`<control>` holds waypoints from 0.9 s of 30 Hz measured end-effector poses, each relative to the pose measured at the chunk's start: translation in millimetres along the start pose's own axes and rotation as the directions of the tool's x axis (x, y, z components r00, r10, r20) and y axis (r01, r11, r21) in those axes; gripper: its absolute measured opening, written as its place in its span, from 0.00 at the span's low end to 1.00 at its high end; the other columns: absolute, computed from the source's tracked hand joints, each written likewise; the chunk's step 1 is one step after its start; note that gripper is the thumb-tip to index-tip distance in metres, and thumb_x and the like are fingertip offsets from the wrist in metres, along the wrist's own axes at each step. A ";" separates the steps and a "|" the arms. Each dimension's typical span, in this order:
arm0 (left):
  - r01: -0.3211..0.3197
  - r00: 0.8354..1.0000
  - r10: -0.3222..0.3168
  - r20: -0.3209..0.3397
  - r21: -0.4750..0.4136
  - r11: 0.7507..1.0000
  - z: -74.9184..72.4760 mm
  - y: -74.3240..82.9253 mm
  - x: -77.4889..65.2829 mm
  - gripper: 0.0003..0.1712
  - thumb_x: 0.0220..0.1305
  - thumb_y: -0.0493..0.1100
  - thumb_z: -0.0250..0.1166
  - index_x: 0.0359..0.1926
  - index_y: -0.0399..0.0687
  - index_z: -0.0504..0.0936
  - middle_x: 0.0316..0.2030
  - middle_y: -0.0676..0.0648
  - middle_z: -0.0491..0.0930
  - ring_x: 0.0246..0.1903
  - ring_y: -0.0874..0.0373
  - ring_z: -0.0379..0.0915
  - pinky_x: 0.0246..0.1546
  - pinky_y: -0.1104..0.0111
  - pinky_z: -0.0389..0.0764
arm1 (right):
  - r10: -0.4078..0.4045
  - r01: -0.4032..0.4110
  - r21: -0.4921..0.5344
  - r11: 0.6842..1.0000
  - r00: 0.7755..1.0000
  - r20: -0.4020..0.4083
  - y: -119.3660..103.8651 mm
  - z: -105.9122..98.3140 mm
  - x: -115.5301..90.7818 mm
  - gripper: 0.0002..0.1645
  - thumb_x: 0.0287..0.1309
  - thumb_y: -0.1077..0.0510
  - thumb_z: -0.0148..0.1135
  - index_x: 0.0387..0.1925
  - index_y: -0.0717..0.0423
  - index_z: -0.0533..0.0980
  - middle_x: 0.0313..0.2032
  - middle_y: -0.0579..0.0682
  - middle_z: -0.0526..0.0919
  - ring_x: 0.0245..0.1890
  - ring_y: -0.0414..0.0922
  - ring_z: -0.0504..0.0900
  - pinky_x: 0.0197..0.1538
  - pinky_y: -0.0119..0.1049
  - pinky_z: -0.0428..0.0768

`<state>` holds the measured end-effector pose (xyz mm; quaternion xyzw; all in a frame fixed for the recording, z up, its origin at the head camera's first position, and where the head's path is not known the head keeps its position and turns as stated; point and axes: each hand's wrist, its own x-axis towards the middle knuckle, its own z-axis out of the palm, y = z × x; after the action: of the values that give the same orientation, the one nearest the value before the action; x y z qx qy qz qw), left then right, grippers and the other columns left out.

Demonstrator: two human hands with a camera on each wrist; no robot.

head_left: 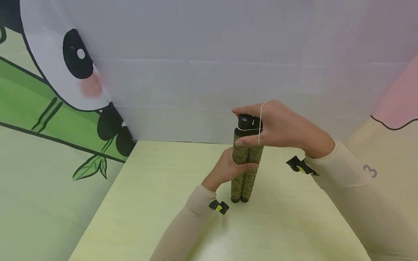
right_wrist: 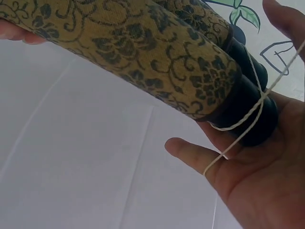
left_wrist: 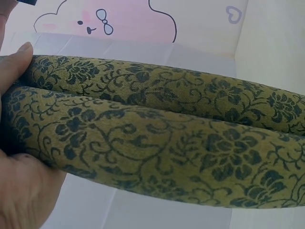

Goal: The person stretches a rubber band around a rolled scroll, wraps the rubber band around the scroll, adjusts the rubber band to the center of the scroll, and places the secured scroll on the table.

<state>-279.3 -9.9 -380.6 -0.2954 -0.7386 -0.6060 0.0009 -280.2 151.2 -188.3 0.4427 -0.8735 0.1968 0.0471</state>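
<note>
Two long tubes [head_left: 241, 156] stand side by side on the table, slightly tilted. They have olive fabric with a dark floral pattern and black ends. My left hand [head_left: 226, 167] grips both around the middle, its thumb across the front. At the top, my right hand [head_left: 283, 122] is spread around the black ends [right_wrist: 257, 121], fingers and thumb apart. A thin white band [right_wrist: 261, 98] loops around those ends, crosses over itself and stretches between the thumb and fingers of this hand. In the left wrist view the patterned fabric [left_wrist: 143, 143] fills most of the picture.
The pale wooden table [head_left: 137, 203] runs back to a white printed sheet [head_left: 183, 83]. Cartoon drawings and green bamboo [head_left: 75, 119] are printed on the left side. Small black wrist devices [head_left: 218, 206] sit at both cuffs.
</note>
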 end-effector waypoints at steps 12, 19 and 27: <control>0.046 0.999 -0.045 0.024 -0.025 0.999 -1.2 26.6 -4.9 0.24 0.58 0.43 0.68 0.55 0.52 0.73 0.48 0.53 0.77 0.46 0.63 0.75 0.47 0.67 0.76 | 0.133 -0.108 -0.164 0.981 0.980 0.149 -9.0 -2.9 20.8 0.26 0.45 0.33 0.67 0.39 0.45 0.80 0.28 0.37 0.80 0.26 0.35 0.76 0.32 0.31 0.75; 0.004 0.999 -0.002 0.039 -0.049 0.999 0.0 3.0 -4.3 0.24 0.57 0.51 0.68 0.54 0.57 0.73 0.47 0.54 0.77 0.45 0.61 0.76 0.46 0.66 0.78 | 0.155 -0.111 -0.204 0.973 0.965 0.211 -16.4 -1.9 30.5 0.18 0.50 0.39 0.66 0.30 0.48 0.81 0.21 0.38 0.79 0.20 0.36 0.75 0.27 0.32 0.75; 0.009 0.999 -0.007 0.051 -0.037 0.999 -1.2 9.4 -11.0 0.26 0.56 0.51 0.69 0.55 0.58 0.72 0.48 0.55 0.77 0.45 0.63 0.75 0.45 0.68 0.77 | 0.205 -0.129 -0.257 0.958 0.933 0.296 -28.2 -5.2 36.5 0.18 0.51 0.40 0.64 0.19 0.48 0.79 0.19 0.41 0.79 0.17 0.38 0.75 0.26 0.34 0.75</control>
<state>-266.5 -14.9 -375.8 -0.3080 -0.7281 -0.6118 -0.0257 -280.3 110.7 -165.7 0.3838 -0.9212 0.0219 -0.0601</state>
